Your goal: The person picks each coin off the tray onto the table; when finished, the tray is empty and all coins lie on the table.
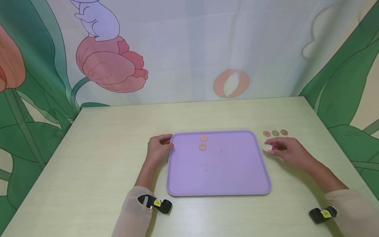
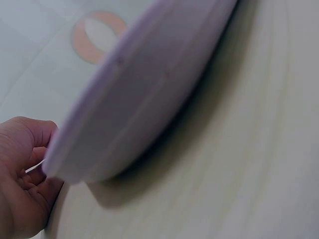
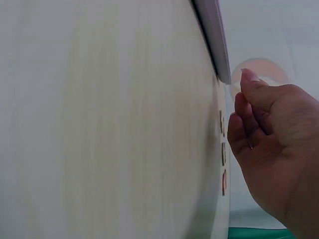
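Note:
A purple tray point(image 1: 231, 174) lies on the table with two copper-coloured coins, one point(image 1: 203, 138) just behind the other point(image 1: 202, 146), near its far edge. My left hand point(image 1: 158, 148) grips the tray's left rim near the far corner; the left wrist view shows thumb and fingers at that rim. Just off the tray's right side, my right hand point(image 1: 288, 151) pinches a silver coin point(image 1: 267, 148) between thumb and fingertips. Behind that hand, a reddish coin point(image 1: 266, 133), a duller greyish coin point(image 1: 275, 133) and a brown coin point(image 1: 284, 132) lie in a row on the table.
The pale wooden table point(image 1: 109, 158) extends around the tray on all sides. A printed curtain point(image 1: 183, 49) hangs behind its far edge. Black wrist cameras sit on the left sleeve point(image 1: 133, 210) and the right sleeve point(image 1: 355, 210).

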The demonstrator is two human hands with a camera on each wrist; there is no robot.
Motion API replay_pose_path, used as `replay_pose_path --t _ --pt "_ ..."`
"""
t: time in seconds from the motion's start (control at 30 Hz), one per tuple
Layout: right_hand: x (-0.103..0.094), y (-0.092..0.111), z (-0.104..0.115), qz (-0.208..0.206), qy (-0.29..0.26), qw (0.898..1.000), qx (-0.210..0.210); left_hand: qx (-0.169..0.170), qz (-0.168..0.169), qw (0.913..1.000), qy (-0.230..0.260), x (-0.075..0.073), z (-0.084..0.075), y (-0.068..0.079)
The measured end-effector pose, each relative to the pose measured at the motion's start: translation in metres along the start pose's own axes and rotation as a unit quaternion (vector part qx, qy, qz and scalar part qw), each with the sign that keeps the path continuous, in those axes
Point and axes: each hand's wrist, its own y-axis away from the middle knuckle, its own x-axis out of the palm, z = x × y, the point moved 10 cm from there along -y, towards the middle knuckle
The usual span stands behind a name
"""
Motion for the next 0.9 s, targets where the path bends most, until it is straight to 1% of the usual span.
replay_pose_path --t 0.2,0.47,0.53,0.77,0.9 --pt "-0.001 0.009 -0.012 0.009 0.031 0.999 -0.011 -0.005 -0.001 1.0000 -0.005 0.000 0.002 -0.001" --pt "-0.005 0.016 -0.024 0.006 0.041 0.999 0.000 -0.006 -0.002 1.0000 -0.006 0.001 0.003 -0.002" --pt "-0.005 0.016 -0.026 0.003 0.039 0.999 -0.001 -0.005 -0.003 1.0000 -0.008 0.001 0.003 -0.002" --pt "-0.006 0.015 -0.026 -0.013 0.038 0.999 -0.031 -0.006 -0.005 0.9999 -0.012 0.001 0.003 -0.002" --pt "-0.007 0.014 -0.027 -0.020 0.041 0.998 -0.032 -0.002 -0.005 0.9999 -0.011 0.000 0.002 -0.002"
